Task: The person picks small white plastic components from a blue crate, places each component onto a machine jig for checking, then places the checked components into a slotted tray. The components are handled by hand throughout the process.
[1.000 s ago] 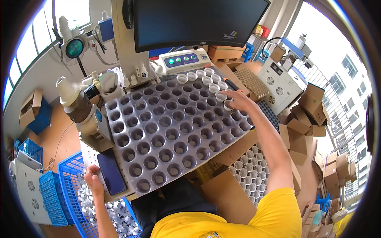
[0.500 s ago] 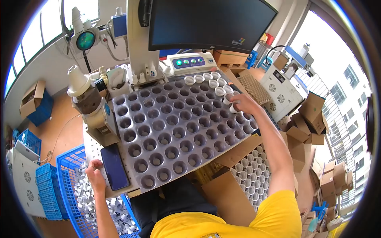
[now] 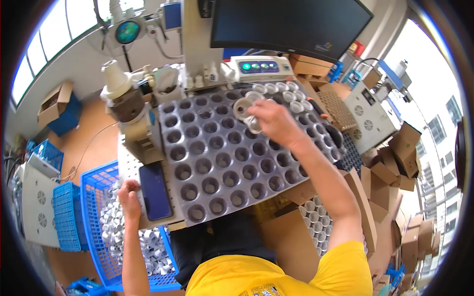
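Observation:
My right hand (image 3: 274,121) is closed over the grey tray (image 3: 237,190), its fingers pinching white plastic cups (image 3: 242,108). One cup shows its round opening; another tilts below it, close to the tray's holes. How many cups the fingers hold is partly hidden. More white cups (image 3: 296,107) stand in rows at the tray's back right. At the left edge of the table (image 3: 180,225), my left hand (image 3: 129,197) has its fingers curled against the edge, beside a dark phone (image 3: 155,191).
A blue basket (image 3: 91,222) full of small white parts stands below the table's left side. On the right, a cardboard box (image 3: 286,232) holds rows of white cups. Behind the tray are a monitor (image 3: 291,24) and a control box with lit buttons (image 3: 261,67).
My right hand has moved left from the tray's right rear corner toward its middle, carrying white cups. The whole view has shifted, and my left hand remains at the table edge.

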A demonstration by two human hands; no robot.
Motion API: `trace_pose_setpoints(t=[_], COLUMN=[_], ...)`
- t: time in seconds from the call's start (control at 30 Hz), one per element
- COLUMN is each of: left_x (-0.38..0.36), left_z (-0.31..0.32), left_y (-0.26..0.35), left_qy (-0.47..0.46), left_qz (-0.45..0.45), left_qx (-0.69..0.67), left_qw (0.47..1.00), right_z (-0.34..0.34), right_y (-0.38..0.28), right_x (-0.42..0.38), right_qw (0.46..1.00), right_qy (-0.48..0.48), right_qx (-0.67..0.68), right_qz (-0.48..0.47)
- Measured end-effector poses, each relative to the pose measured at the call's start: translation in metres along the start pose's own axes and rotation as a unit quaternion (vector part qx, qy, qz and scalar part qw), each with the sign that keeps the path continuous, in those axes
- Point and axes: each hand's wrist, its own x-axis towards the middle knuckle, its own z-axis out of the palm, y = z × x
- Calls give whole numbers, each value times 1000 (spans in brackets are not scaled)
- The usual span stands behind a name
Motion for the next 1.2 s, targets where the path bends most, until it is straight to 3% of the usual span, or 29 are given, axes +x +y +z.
trace_pose_setpoints(t=[0.17, 0.33, 0.63, 0.77, 0.87, 0.9, 1.03, 1.17, 1.2], left_x=[-3, -4, -3, -3, 11, 24, 95, 161, 178], left_z=[1, 1, 1, 0, -16, -27, -60, -73, -71], left_y=[-6, 3, 7, -2, -12, 14, 53, 138, 150], left_qy=[21, 15, 17, 18, -4, 12, 101, 142, 157], left_qz=[-15, -35, -30, -35, -18, 4, 15, 140, 179], left_qx=[-6, -26, -18, -44, -152, -67, -107, -60, 28], left_qw=[1000, 999, 999, 998, 988, 998, 989, 978, 971], right_z=[64, 51, 20, 34, 34, 27, 0, -8, -3], right_y=[-47, -50, -21, -17, -11, -15, -23, -39, -38], right_x=[6, -8, -31, -27, -15, -7, 29, 74, 84], right_qw=[995, 995, 977, 974, 975, 960, 962, 956, 952], right_qy=[-19, 44, -36, -48, -70, -83, -44, 22, 39], right_qx=[-11, 90, 21, 37, 49, 104, 145, 215, 242], right_qz=[-99, 1, 210, 219, 206, 248, 227, 198, 182])
